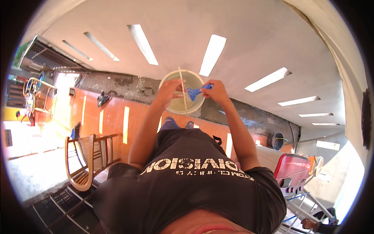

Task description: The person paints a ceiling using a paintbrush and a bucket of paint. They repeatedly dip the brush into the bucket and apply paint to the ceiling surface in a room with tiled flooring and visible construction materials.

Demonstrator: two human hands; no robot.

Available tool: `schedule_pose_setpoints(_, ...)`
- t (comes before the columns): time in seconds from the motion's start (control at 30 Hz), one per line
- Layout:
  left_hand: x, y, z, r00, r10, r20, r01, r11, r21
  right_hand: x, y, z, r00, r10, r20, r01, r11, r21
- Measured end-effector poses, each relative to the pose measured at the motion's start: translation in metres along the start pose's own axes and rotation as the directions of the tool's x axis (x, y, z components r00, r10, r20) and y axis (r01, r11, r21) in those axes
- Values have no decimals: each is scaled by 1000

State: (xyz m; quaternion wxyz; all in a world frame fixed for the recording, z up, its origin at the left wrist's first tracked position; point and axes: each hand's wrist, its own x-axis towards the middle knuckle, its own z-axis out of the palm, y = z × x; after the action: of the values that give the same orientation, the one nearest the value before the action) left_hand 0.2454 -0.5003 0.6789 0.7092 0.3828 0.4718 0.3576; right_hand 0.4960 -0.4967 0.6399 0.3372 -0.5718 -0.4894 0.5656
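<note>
Two bare hands face each other over the mouth of a pale round bucket (198, 106), just above the middle of the frame. The right hand (216, 91) is closed around the handle of a blue tool (193, 93), a brush or scraper, its broad end turned inward over the bucket. Held there, anything dropping from it would probably land inside. The left hand (168, 93) has its fingers partly bent and brought near that broad end, alongside a thin pale stick (180, 74); whether they pinch the stick, touch the tool or merely hover, I cannot tell. The stick crosses the mouth from rim to rim, perhaps as a rest or a wiping edge. Standing straight ahead of the body, the bucket lets both forearms reach it evenly.

Beyond it, a pale wall (253, 43) with slanting bright slots fills the top of the frame, edged by a rough grey strip (117, 84). Orange tiled floor (113, 117) spreads left of centre, carrying a dark bag (103, 98). A wooden chair (91, 163) stands lower left; at right are a black bucket (276, 140) and a red chair back (292, 167).
</note>
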Motion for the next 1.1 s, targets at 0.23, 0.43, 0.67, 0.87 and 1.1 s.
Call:
schedule_pose_setpoints(0.23,18,-2,-22,997,-64,44,61,996,69,-25,47,7,945,-299,136,311,680,-664)
schedule_pose_setpoints(0.43,53,-1,-26,988,-115,107,106,990,89,-28,46,14,991,-68,-113,-28,728,-685)
schedule_pose_setpoints(0.67,77,-3,-22,967,-160,198,135,982,132,-49,66,20,933,-138,-334,-67,842,-536)
schedule_pose_setpoints(0.87,93,-10,-21,947,-183,265,142,976,167,-67,79,31,873,-145,-465,-95,885,-455)
schedule_pose_setpoints(1.1,100,-3,-12,956,-149,253,95,972,213,-59,91,24,851,-148,-504,-84,909,-409)
